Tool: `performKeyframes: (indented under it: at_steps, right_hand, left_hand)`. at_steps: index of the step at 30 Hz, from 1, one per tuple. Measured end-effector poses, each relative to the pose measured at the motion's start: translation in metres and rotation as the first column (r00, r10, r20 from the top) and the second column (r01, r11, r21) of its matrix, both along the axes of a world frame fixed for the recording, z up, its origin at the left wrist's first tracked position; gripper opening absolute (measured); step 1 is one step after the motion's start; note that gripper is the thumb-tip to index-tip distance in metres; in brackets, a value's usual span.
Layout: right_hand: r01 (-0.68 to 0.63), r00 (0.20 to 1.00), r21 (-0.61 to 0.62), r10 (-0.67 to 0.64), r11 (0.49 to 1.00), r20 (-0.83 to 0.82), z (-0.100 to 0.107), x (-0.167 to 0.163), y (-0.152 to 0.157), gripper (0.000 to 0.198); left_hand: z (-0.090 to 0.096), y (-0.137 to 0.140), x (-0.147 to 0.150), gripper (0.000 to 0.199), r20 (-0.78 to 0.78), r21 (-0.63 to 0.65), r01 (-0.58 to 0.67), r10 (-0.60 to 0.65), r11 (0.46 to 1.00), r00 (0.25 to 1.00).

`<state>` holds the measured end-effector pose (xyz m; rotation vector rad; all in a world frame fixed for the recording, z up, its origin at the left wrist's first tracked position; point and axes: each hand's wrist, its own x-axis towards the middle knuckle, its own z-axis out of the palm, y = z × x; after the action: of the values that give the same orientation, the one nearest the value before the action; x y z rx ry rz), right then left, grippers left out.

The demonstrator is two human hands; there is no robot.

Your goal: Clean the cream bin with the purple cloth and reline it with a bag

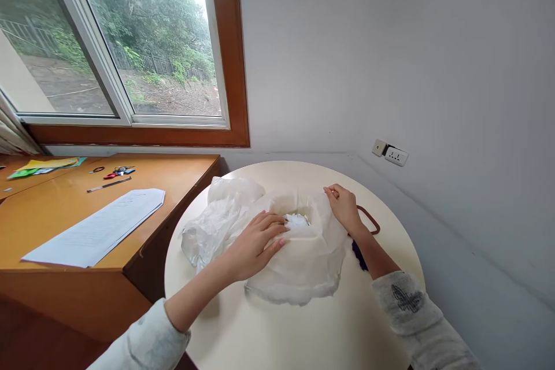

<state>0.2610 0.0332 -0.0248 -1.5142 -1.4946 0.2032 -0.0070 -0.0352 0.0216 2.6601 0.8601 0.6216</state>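
Note:
On the round cream table (pixel 299 335) stands a bin-like container draped with a thin white plastic bag (pixel 299 263), which hangs over its rim and down its outside. White crumpled stuff (pixel 297 220) shows in the opening. My left hand (pixel 259 243) rests over the left side of the rim, fingers stretched out toward the opening. At the far right of the rim, my right hand (pixel 342 203) pinches the edge of the bag between thumb and fingers. More loose white plastic (pixel 217 222) lies crumpled to the left, behind my left hand.
Beside my right forearm lie a brown loop handle (pixel 370 219) and a dark purple item (pixel 359 255), partly hidden. The wooden desk (pixel 186 176) at left holds papers (pixel 99 225), a pen (pixel 108 184), keys (pixel 119 171) and coloured sheets (pixel 47 166). A wall socket (pixel 396 156) is at right.

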Motion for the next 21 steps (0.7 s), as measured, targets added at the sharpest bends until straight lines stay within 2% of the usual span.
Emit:
performKeyframes:
  at_steps: [6,9,12,13,15,17,18,19,21]
  right_hand:
    - [-0.02,0.999,-0.051,0.022,0.999,0.031,-0.02,0.007,-0.005,0.028]
    - [-0.035,0.999,-0.032,0.035,0.999,-0.002,-0.023,0.001,-0.005,0.024]
    - [0.0,0.998,0.041,0.003,0.999,-0.068,-0.015,-0.007,-0.007,0.029]
    - [0.007,0.996,0.064,-0.001,0.998,-0.093,-0.01,-0.011,-0.009,0.032]
    - [-0.031,0.983,0.094,0.047,0.995,-0.178,-0.003,-0.018,-0.014,0.034]
    - [-0.139,0.941,0.108,0.165,0.984,-0.296,0.002,-0.027,-0.019,0.035]
    - [-0.204,0.905,0.105,0.229,0.973,-0.359,0.004,-0.032,-0.021,0.037]
    - [-0.266,0.865,0.094,0.281,0.959,-0.415,0.004,-0.036,-0.023,0.039]
    - [-0.354,0.799,0.049,0.329,0.934,-0.503,0.001,-0.045,-0.025,0.042]
  left_hand:
    - [-0.003,-0.004,-0.006,0.032,0.082,-0.133,-0.006,0.017,0.991,0.996]
    - [-0.004,0.008,-0.005,0.035,0.22,-0.187,-0.092,0.133,0.978,0.966]
    - [-0.005,0.036,0.001,0.04,0.399,-0.305,-0.179,0.297,0.935,0.868]
    - [-0.007,0.047,0.004,0.043,0.435,-0.411,-0.17,0.357,0.896,0.827]
    - [-0.013,0.068,0.011,0.05,0.485,-0.646,-0.046,0.457,0.762,0.746]
    - [-0.021,0.084,0.018,0.057,0.498,-0.781,0.099,0.519,0.617,0.695]
    - [-0.026,0.09,0.022,0.059,0.5,-0.809,0.144,0.538,0.57,0.678]
    - [-0.031,0.093,0.025,0.061,0.502,-0.821,0.168,0.55,0.546,0.667]
    - [-0.04,0.094,0.03,0.062,0.508,-0.82,0.165,0.564,0.548,0.651]
